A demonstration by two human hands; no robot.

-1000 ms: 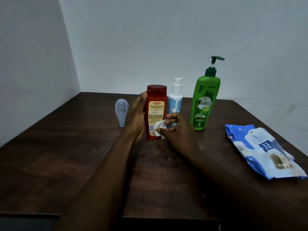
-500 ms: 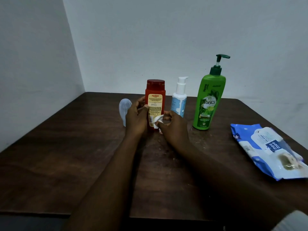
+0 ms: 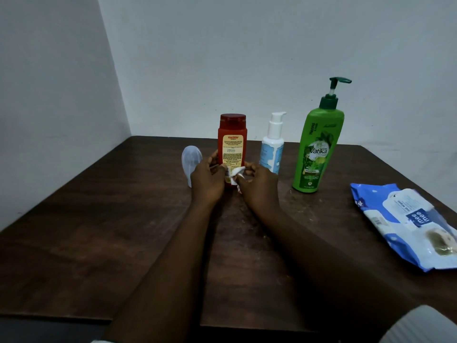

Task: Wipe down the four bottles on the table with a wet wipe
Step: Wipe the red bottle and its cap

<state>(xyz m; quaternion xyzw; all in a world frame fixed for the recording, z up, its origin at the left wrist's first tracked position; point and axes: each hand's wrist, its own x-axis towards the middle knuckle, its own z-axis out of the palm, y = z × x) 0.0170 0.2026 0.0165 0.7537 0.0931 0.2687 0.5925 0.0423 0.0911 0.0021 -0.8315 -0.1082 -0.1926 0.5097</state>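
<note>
A second ago my left hand (image 3: pixel 207 180) lay flat along the side of the red bottle (image 3: pixel 232 144) while the right hand (image 3: pixel 259 184) rubbed the wet wipe (image 3: pixel 235 173) on its lower front. Now both hands meet low in front of that bottle, fingers curled. The right pinches the crumpled wipe, and the left, as far as I can make out, pinches its left edge. I read this as regathering the wipe rather than a wiping stroke, so the red bottle is probably not finished yet.

The red bottle stands upright on the desk (image 3: pixel 99 231), cap on, just behind my fingertips. A small translucent bottle (image 3: pixel 189 157) stands just left of it, partly hidden by my left hand. To its right are the white pump bottle (image 3: pixel 272 149) and, farther right, the tall green pump bottle (image 3: pixel 319 149). All four are closed, and I cannot see how full any of them is.

The wipes pack (image 3: pixel 405 224) lies flat, well apart at the right edge. I cannot tell whether its flap is sealed.
</note>
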